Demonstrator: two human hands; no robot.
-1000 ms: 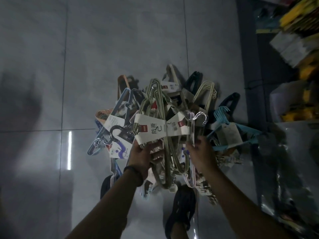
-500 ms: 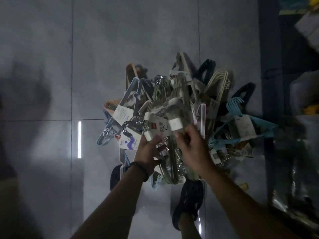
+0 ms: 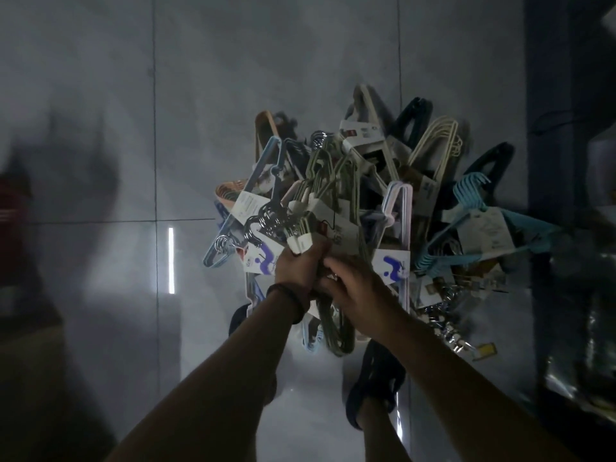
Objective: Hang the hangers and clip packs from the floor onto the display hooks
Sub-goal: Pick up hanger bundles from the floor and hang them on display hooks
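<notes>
A heap of banded hanger packs lies on the grey tiled floor: a light blue pack (image 3: 246, 201), cream packs (image 3: 433, 145), a teal pack (image 3: 473, 208), dark ones (image 3: 413, 118). My left hand (image 3: 296, 271) grips a bundle of olive-green hangers (image 3: 328, 181) at its white paper band, lifted above the heap. My right hand (image 3: 360, 291) is pressed against the left, fingers curled round the same bundle lower down. The bundle's curved ends (image 3: 336, 335) hang below my hands. Metal clip packs (image 3: 446, 321) lie at the heap's right front.
A dark shelf unit (image 3: 573, 161) with wrapped goods stands along the right edge. My sandalled foot (image 3: 373, 388) is planted just in front of the heap. Open floor tiles (image 3: 100, 161) stretch to the left, with a strip of reflected light (image 3: 171, 260).
Both hands have drawn together on the olive-green bundle; it has turned from flat and facing me to edge-on. The view has shifted, so the heap sits further right.
</notes>
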